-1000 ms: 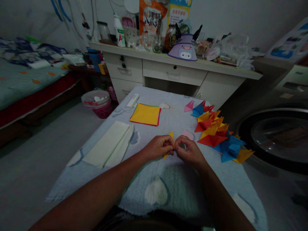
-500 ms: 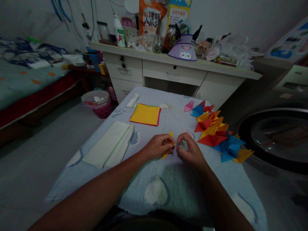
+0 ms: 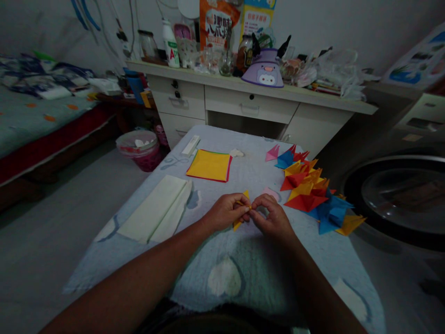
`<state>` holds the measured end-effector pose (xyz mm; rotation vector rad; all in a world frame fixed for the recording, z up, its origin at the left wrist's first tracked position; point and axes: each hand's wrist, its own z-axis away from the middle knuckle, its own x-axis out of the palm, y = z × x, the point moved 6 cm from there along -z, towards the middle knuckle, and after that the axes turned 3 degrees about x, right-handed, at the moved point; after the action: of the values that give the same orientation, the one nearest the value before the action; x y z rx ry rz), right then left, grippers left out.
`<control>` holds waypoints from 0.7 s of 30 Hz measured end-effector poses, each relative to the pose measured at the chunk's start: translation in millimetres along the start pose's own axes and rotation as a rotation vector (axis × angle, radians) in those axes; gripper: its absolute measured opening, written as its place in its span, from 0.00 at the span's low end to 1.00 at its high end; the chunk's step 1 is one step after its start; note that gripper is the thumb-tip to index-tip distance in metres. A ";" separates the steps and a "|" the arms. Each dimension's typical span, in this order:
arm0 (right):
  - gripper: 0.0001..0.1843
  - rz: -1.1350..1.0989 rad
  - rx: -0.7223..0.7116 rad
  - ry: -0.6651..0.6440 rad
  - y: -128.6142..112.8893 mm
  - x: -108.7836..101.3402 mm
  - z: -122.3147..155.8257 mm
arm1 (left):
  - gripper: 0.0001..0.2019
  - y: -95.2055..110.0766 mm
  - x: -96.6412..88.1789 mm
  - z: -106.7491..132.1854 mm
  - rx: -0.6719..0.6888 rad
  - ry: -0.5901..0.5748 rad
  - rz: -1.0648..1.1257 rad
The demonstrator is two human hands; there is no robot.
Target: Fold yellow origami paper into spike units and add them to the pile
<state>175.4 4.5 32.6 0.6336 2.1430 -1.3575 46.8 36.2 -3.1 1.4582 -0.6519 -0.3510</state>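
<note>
A small folded yellow paper piece (image 3: 246, 195) is pinched between both hands over the cloth-covered table (image 3: 250, 260). My left hand (image 3: 227, 211) is closed on its left side, with yellow tips showing above and below the fingers. My right hand (image 3: 272, 216) is closed on its right side, fingertips meeting those of the left hand. A pink paper piece (image 3: 270, 192) lies just behind my right hand. To the right sits a pile of folded paper pieces (image 3: 313, 191) in red, orange, yellow and blue.
A stack of square coloured sheets (image 3: 209, 165), yellow on top, lies mid-table, with a folded cream cloth (image 3: 156, 209) to its left. A cluttered white desk (image 3: 250, 97) stands behind, a pink bin (image 3: 139, 147) on the floor, a bed (image 3: 31, 120) left, a washing machine (image 3: 399, 195) right.
My right hand drew slightly away from the left half a second ago and has come back, so the fingertips meet again on the yellow piece. The left hand stayed put.
</note>
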 end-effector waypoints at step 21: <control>0.04 -0.019 0.003 0.062 -4.5 -2.6 -0.4 | 0.13 -0.7 0.7 0.3 -0.021 0.016 0.020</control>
<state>174.4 2.8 37.5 0.6663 2.2013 -1.3683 47.3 35.4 -3.7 1.4325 -0.6480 -0.3298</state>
